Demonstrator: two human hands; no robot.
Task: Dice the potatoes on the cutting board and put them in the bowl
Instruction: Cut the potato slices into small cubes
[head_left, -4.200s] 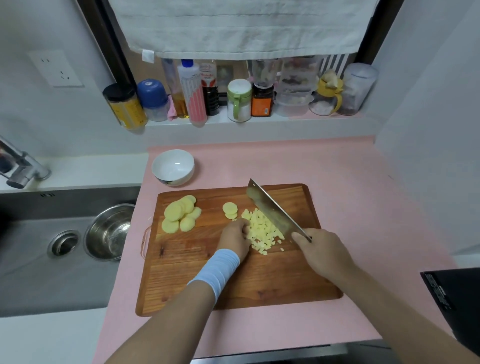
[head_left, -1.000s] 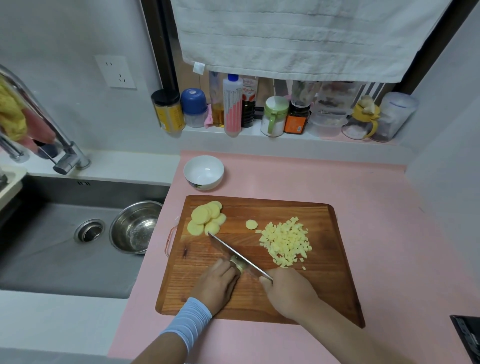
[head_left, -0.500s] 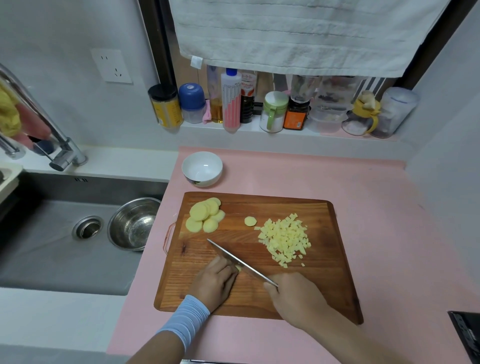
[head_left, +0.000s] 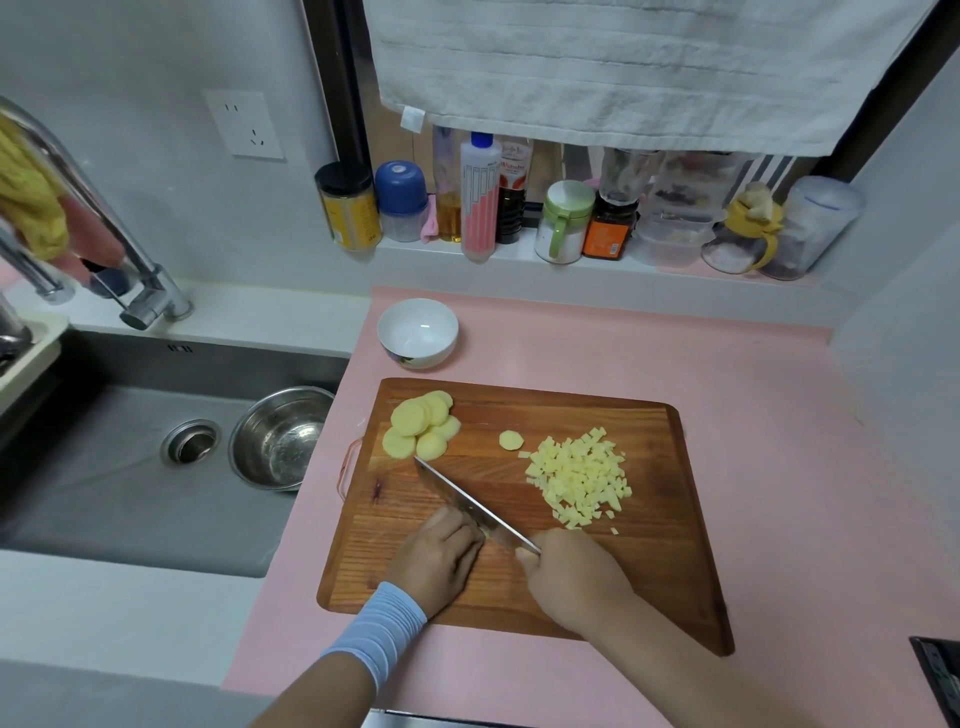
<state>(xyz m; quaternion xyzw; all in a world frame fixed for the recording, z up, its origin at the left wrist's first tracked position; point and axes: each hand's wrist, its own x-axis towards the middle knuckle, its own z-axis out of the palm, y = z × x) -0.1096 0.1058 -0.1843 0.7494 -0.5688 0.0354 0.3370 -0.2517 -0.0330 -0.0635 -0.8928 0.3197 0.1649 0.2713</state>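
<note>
A wooden cutting board (head_left: 665, 561) lies on the pink counter. Several round potato slices (head_left: 418, 426) are stacked at its far left corner, one small slice (head_left: 511, 440) lies alone, and a heap of diced potato (head_left: 582, 475) sits right of centre. My right hand (head_left: 574, 577) grips the handle of a cleaver (head_left: 467, 504), whose blade angles toward the slices. My left hand (head_left: 441, 556) sits with curled fingers against the blade's left side, covering a bit of potato that is mostly hidden. An empty white bowl (head_left: 418, 332) stands beyond the board.
A steel sink (head_left: 130, 483) on the left holds a metal bowl (head_left: 280, 436), with a tap (head_left: 104, 244) above. Jars and bottles (head_left: 483, 197) line the window ledge under a hanging white towel (head_left: 623, 67). A dark appliance corner (head_left: 940, 670) shows at lower right.
Since 4.2 s ago both hands and the cleaver left the diced heap and came to the board's near middle. In the last second they hardly moved; the view shifted slightly.
</note>
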